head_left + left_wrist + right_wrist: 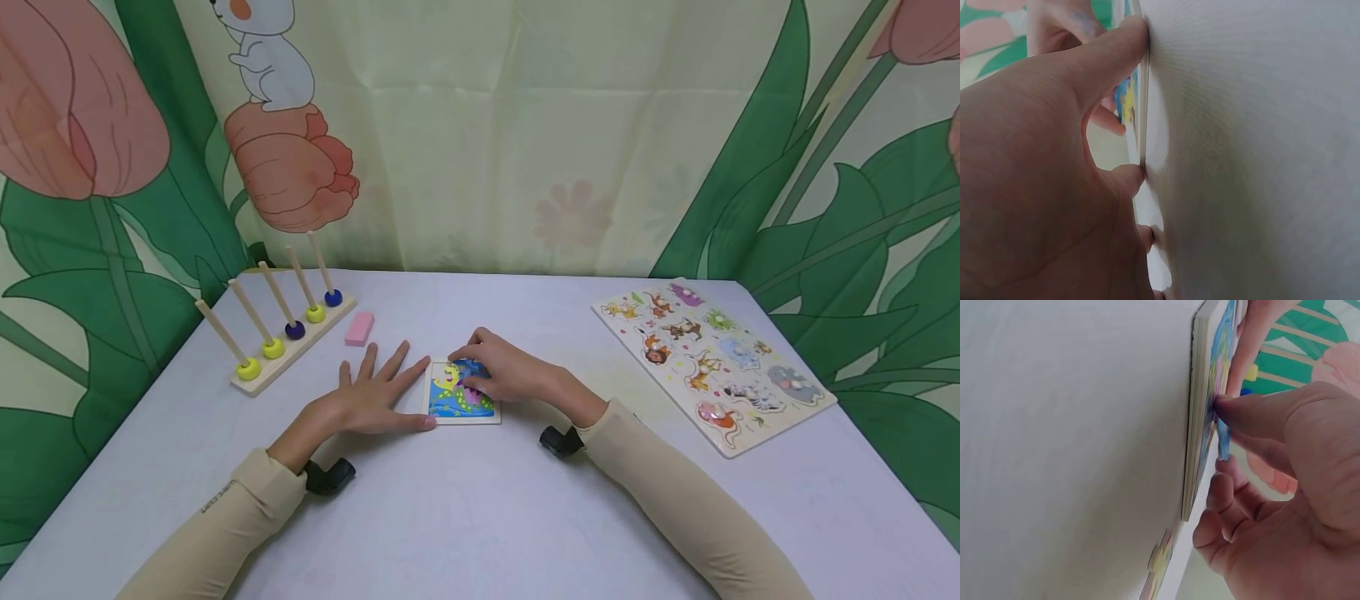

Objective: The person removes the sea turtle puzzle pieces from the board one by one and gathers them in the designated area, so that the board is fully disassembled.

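A small square jigsaw puzzle (450, 407) with a bright blue, yellow and purple picture lies flat near the table's middle in the head view. My left hand (366, 402) is spread beside it, its thumb and index fingertips touching the puzzle's left edge. From the other side, my right hand (508, 368) reaches over the upper right part of the picture. In the right wrist view, its thumb and a finger pinch a blue puzzle piece (1224, 442), which stands tilted up from the board. The fingers hide part of the picture.
At left stands a wooden peg rack (292, 354) with yellow and dark blue beads. A pink block (359, 328) lies between it and the puzzle. On the right is a large animal puzzle board (675, 379). A printed curtain (480, 167) hangs behind the white table (465, 517).
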Motion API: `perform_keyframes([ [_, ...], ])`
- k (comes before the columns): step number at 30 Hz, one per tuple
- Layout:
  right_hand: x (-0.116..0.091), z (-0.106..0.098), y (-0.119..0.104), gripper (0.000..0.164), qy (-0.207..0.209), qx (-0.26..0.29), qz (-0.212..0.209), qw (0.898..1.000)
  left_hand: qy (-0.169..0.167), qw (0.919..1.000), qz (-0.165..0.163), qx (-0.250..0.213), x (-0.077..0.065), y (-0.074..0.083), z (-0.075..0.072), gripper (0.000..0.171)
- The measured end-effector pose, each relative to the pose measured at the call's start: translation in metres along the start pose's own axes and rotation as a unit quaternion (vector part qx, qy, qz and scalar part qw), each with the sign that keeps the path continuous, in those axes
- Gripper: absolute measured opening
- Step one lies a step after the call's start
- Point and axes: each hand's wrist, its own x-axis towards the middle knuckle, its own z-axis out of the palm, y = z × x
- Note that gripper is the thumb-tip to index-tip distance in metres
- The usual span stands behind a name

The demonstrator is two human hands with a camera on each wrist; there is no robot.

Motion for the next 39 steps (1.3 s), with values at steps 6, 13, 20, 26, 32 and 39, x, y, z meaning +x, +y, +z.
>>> perform_keyframes([
  [6,-0.002,-0.002,-0.001,0.045,-0.006,0.001,0.002,1.000,0.001,1.0000,0.003,0.002,0.002,0.000,0.001,0.108],
  [13,-0.003,-0.002,-0.001,0.045,-0.004,0.008,0.006,1.000,-0.005,1.0000,0.003,0.004,-0.001,0.003,-0.002,0.111],
  [20,-0.004,-0.002,-0.001,0.044,0.001,0.002,0.012,1.000,-0.003,1.0000,0.001,0.008,0.000,0.001,-0.002,0.109],
  [26,-0.006,-0.002,0.005,0.042,0.021,-0.016,0.001,1.000,-0.005,1.0000,-0.005,0.005,0.001,-0.001,0.001,0.108],
  [32,-0.014,-0.006,0.015,0.042,0.035,-0.020,0.007,0.999,-0.004,1.0000,-0.006,0.005,0.002,-0.001,0.002,0.109],
  [39,-0.026,-0.011,0.024,0.043,0.037,-0.016,0.016,0.999,-0.004,1.0000,-0.006,-0.004,0.001,0.000,0.001,0.107],
])
